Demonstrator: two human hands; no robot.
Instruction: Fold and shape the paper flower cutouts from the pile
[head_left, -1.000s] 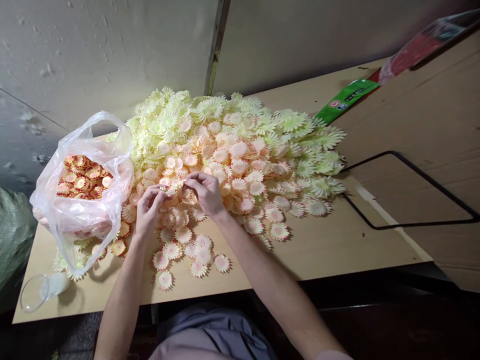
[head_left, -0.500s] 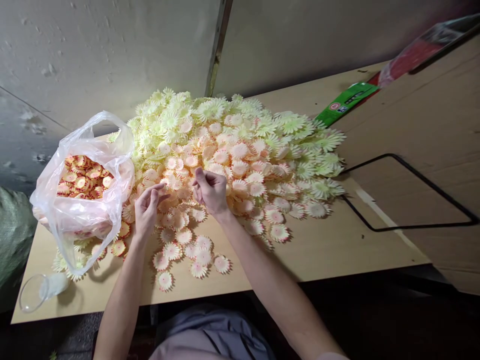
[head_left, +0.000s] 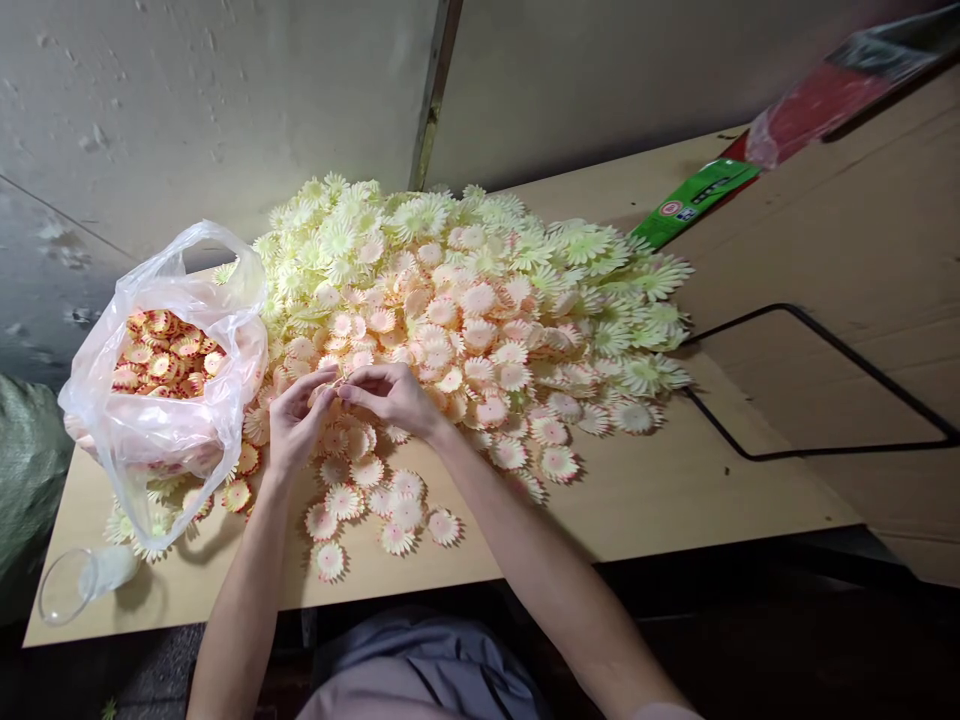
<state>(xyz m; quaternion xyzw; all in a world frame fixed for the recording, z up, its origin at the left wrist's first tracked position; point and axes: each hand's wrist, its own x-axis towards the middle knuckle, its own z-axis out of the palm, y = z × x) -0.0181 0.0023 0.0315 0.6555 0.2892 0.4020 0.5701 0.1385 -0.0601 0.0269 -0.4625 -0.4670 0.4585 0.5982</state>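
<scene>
A big heap of cream and pink fabric flower heads (head_left: 465,290) covers the wooden table (head_left: 675,490). Both hands meet at the heap's near edge. My left hand (head_left: 296,420) and my right hand (head_left: 390,395) have their fingertips pinched together over a small flower piece between them, which is too hidden to make out clearly. Loose pink-centred flowers (head_left: 375,500) lie scattered on the table just below my hands.
A clear plastic bag (head_left: 161,390) of orange-red flower heads stands at the left. A small clear cup (head_left: 71,585) lies at the table's near left corner. A black wire frame (head_left: 825,390) and a green packet (head_left: 694,200) are at the right. The wall is close behind.
The hands had drawn apart half a second ago, the right one lifted over the heap. Now they have come back together, fingertips touching at the heap's near edge.
</scene>
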